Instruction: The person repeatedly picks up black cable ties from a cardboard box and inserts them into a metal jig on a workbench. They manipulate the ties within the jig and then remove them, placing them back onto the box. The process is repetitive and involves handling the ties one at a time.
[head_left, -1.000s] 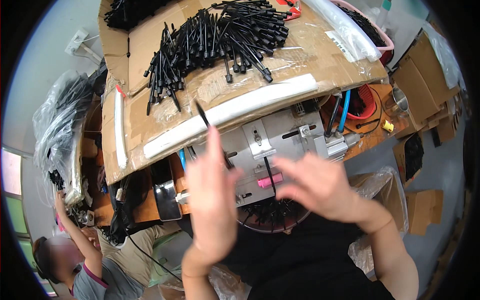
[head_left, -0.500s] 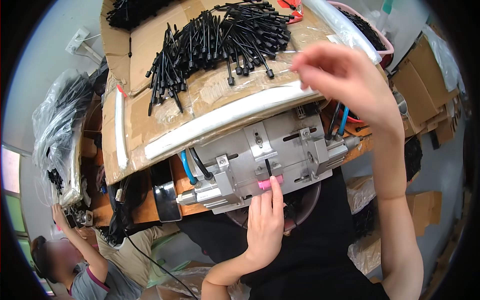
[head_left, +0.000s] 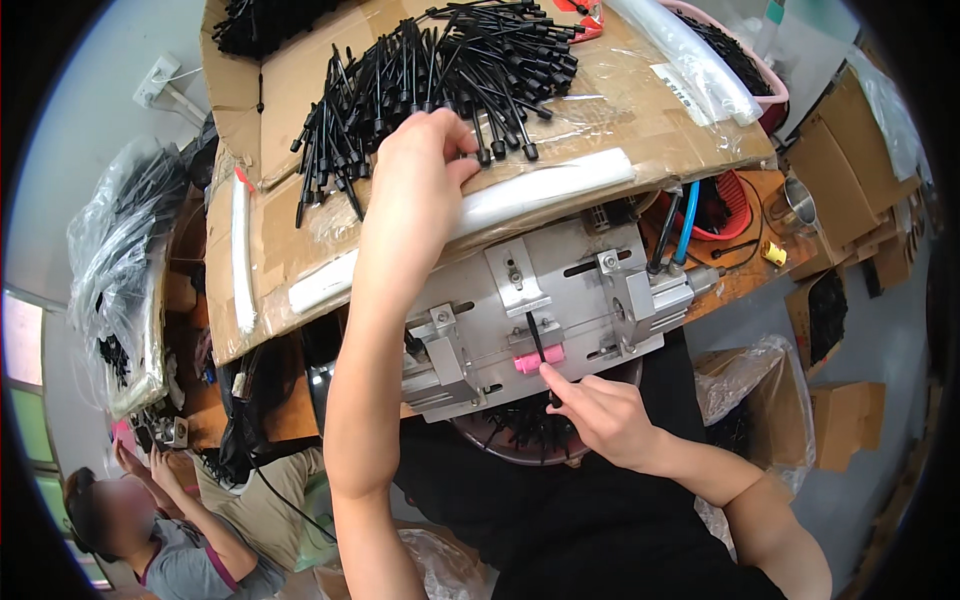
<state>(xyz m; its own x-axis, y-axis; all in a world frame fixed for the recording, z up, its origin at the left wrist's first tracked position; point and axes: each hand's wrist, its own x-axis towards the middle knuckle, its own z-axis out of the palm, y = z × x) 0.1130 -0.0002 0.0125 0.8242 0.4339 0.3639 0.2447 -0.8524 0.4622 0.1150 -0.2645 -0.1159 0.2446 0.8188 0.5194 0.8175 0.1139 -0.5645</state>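
My left hand [head_left: 425, 165] reaches over the cardboard to the near edge of a heap of thin black rods with capped ends [head_left: 430, 75]. Its thumb and forefinger come together at the capped end of one rod [head_left: 484, 156]. Below, my right hand [head_left: 605, 420] is at the metal fixture [head_left: 470, 350]. Its forefinger touches a thin black rod [head_left: 535, 330] at the lower edge of a pink block [head_left: 540, 359], across which the rod lies. A dark end of it shows below the finger, apparently gripped by the curled fingers; the thumb is mostly hidden.
White padding strips [head_left: 545, 187] edge the cardboard [head_left: 690, 150]. Below the fixture is a round tub [head_left: 520, 455] of black pieces. Blue and black tubes [head_left: 688, 230] rise beside a red basket [head_left: 738, 215]. A co-worker [head_left: 200, 540] sits at the lower left.
My left hand has left the pink block and reached up to the black heap. My right hand has come down from the upper right to the rod at the pink block.
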